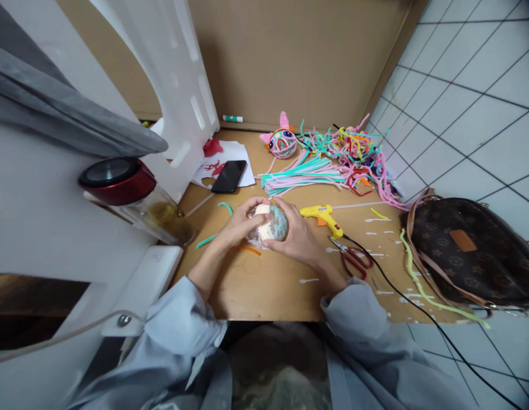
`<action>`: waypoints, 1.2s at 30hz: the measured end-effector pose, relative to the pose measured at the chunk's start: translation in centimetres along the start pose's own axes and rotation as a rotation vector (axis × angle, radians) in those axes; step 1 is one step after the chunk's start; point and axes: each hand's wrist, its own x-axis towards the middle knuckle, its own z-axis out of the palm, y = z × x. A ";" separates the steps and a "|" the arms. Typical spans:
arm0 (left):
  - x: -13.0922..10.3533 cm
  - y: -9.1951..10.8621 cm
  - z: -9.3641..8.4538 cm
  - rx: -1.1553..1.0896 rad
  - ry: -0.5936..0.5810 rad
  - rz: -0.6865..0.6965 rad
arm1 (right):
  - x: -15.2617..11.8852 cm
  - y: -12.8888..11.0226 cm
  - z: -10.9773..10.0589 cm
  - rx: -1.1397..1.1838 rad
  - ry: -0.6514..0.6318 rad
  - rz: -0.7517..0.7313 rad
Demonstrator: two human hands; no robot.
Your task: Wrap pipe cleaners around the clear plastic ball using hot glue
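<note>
Both my hands wrap round a clear ball (pixel 280 224) with cream and turquoise patches, just above the table's middle. My left hand (pixel 242 221) grips its left side, the thumb lying across the cream patch. On the other side my right hand (pixel 299 234) cups the ball from the right and below. Short turquoise chenille stems (pixel 206 241) and an orange one (pixel 249 249) lie near my left hand. To the right of my right hand rests a yellow glue gun (pixel 324 216), with red-handled scissors (pixel 353 259) below it.
A pink-eared ball figure (pixel 283 142), bundled chenille stems (pixel 302 175) and a tangled heap (pixel 358 145) sit at the back. A phone (pixel 229 176) lies on paper. A glass bottle (pixel 157 213) stands left; a brown bag (pixel 482 250) and black cord (pixel 401 290) are right.
</note>
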 end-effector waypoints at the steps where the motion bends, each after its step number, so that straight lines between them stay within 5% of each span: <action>1: -0.1 0.1 0.0 0.004 -0.004 -0.006 | 0.0 -0.1 0.0 -0.002 -0.002 -0.009; 18: 0.0 0.1 0.1 0.057 -0.020 0.063 | 0.0 -0.1 -0.6 0.006 -0.082 -0.039; 36: 0.0 -1.1 0.6 0.096 0.089 0.252 | 0.1 0.2 -0.6 -0.003 -0.063 -0.036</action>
